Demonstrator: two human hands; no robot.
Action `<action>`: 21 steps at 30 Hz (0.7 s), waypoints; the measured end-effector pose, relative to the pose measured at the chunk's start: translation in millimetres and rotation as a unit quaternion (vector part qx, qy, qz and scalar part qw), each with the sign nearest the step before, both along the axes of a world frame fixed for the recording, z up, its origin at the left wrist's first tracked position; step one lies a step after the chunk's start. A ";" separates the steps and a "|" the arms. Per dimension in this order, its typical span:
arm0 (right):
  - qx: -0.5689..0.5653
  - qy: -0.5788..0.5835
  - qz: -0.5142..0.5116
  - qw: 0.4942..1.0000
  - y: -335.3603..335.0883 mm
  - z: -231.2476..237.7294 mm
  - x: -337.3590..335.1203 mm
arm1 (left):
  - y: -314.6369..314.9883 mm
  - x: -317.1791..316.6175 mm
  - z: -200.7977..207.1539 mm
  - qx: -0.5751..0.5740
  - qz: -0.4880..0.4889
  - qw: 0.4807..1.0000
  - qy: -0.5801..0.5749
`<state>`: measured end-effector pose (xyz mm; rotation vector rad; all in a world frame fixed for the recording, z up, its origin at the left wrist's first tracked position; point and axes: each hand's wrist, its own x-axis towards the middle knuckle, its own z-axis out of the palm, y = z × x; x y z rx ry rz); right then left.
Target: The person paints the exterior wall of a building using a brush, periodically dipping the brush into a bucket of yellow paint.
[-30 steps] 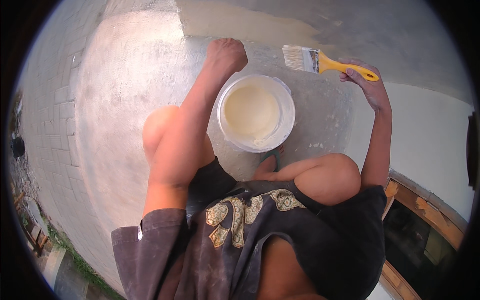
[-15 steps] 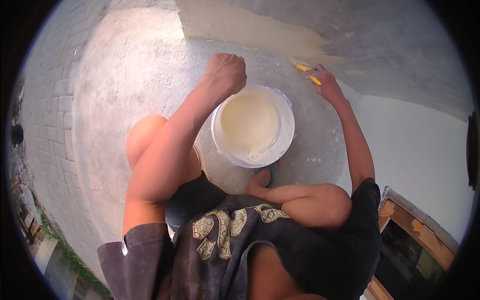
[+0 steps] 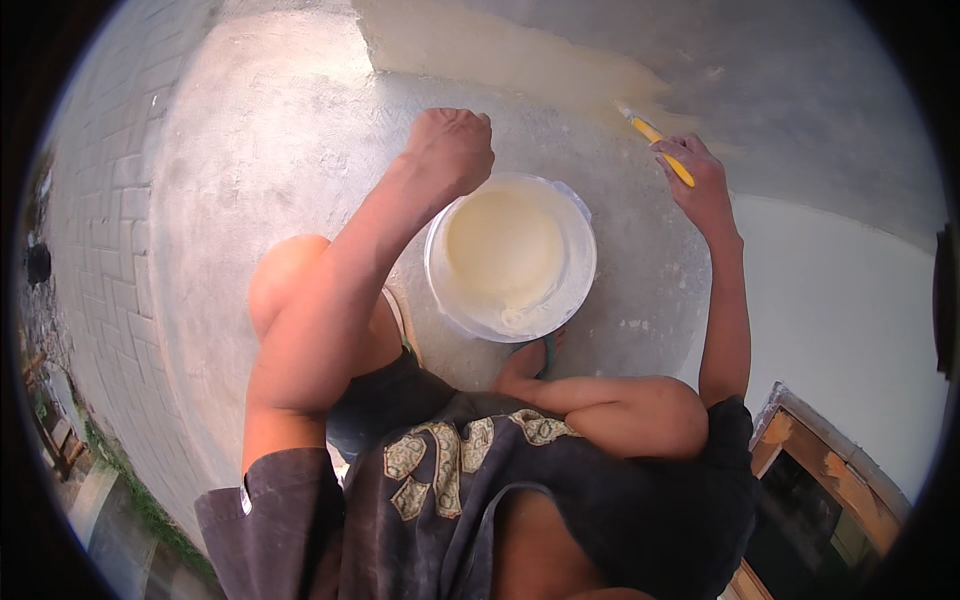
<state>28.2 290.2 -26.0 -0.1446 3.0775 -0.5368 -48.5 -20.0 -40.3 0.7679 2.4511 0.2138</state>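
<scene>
My right hand (image 3: 696,180) grips the yellow handle of a paintbrush (image 3: 660,147). The bristle end of the brush is at the lower part of the grey wall (image 3: 790,110), by the edge of a wet cream patch (image 3: 520,60). Between my arms stands a round white bucket (image 3: 578,262) with cream paint (image 3: 503,245) inside and smears on its inner wall. My left hand (image 3: 450,147) is closed in a fist just beyond the bucket's far left rim. Its fingers are turned away, so whatever it may hold is hidden.
Rough grey concrete floor (image 3: 240,150) surrounds the bucket, with brick-pattern paving (image 3: 110,250) farther left. A pale wall section (image 3: 820,290) and a wooden frame (image 3: 835,450) are on the right. My sandalled foot (image 3: 525,362) is close to the bucket's near side.
My right hand has moved right and slightly nearer, and the brush tip has shifted right and up along the wall. My left hand stays in nearly the same place.
</scene>
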 end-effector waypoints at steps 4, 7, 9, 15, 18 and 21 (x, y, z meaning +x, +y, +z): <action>-0.010 -0.043 0.042 0.998 12.7 -38.0 -9.1 | 4.3 0.0 -3.9 0.032 -0.002 0.999 0.011; -0.005 -0.045 0.072 0.996 22.7 -70.7 -20.9 | 8.5 3.4 -1.2 0.024 -0.007 1.000 -0.001; 0.004 -0.050 0.090 0.995 22.9 -74.1 -29.4 | 7.9 4.9 2.2 0.027 -0.008 1.000 -0.010; 0.024 -0.032 0.090 0.995 13.6 -76.6 -39.3 | 1.6 4.6 0.1 0.022 0.010 1.000 -0.009; 0.022 0.022 0.048 0.998 5.1 -45.8 -18.7 | 2.0 5.4 -0.3 0.041 0.003 0.999 0.004; 0.001 0.085 -0.004 0.996 -17.8 17.1 0.6 | 3.2 7.5 11.4 0.015 0.002 0.999 -0.041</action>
